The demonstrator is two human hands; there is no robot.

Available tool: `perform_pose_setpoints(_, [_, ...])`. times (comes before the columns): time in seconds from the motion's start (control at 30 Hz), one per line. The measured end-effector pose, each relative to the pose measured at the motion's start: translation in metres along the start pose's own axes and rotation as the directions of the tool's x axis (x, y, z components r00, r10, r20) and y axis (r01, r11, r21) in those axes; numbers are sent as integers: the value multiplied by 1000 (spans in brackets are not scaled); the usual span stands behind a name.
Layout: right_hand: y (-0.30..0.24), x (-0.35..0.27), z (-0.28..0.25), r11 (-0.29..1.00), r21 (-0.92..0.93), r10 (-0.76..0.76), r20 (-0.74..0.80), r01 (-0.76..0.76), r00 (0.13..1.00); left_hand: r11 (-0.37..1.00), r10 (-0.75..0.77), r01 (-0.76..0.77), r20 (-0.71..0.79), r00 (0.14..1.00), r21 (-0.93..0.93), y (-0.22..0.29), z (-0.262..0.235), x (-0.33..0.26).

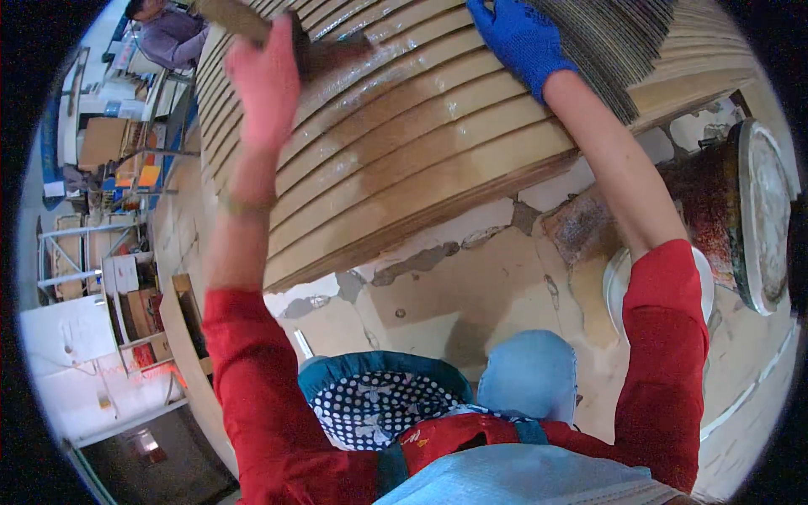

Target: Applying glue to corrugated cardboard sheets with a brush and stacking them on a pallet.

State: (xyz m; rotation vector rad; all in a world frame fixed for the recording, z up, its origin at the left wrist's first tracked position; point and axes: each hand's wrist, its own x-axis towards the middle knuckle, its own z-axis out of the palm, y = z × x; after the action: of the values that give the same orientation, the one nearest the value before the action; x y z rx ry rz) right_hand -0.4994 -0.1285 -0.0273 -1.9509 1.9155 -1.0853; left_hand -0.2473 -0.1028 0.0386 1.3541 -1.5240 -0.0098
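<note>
1. Step in hand (judged): brushing a wet coating over the staggered sheets point(404, 126), upper centre of the frame.
2. Left hand point(265, 84): pink-gloved, blurred, closed around the brush point(305, 50).
3. Right hand point(523, 46): blue-gloved, on the sheets beside the dark-edged stack point(614, 50); cannot tell whether it grips.
4. Next move likely calls for even strokes, clear of the right hand.
5. Surroundings: drum point(764, 219), right edge; white bucket point(617, 290), partly hidden by the right sleeve; co-worker point(172, 38), upper left.
</note>
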Motion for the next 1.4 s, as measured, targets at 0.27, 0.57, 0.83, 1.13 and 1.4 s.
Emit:
perform_pose_setpoints(0.27, [-5, 6, 9, 1000, -24, -11, 35, 11, 999, 894, 300, -164, -283, 911, 418, -92, 81, 157])
perform_pose_setpoints(0.57, [-1, 2, 12, 998, -61, -12, 4, 13, 1000, 811, 158, -165, 62, 986, 562, -48, 82, 75])
perform_pose_setpoints(0.83, [-4, 0, 11, 997, -74, 0, 27, 2, 1000, 986, 166, -155, 214, 962, -67, 51, -19, -133])
perform_pose_setpoints(1.13, [-6, -8, 3, 999, 11, -43, 5, 43, 999, 994, 39, -37, -20, 999, 103, 26, 17, -23])
perform_pose_setpoints(1.4, [13, -8, 18, 993, 42, -113, -37, 114, 993, 971, 174, -199, 175, 969, 132, 36, 21, -121])
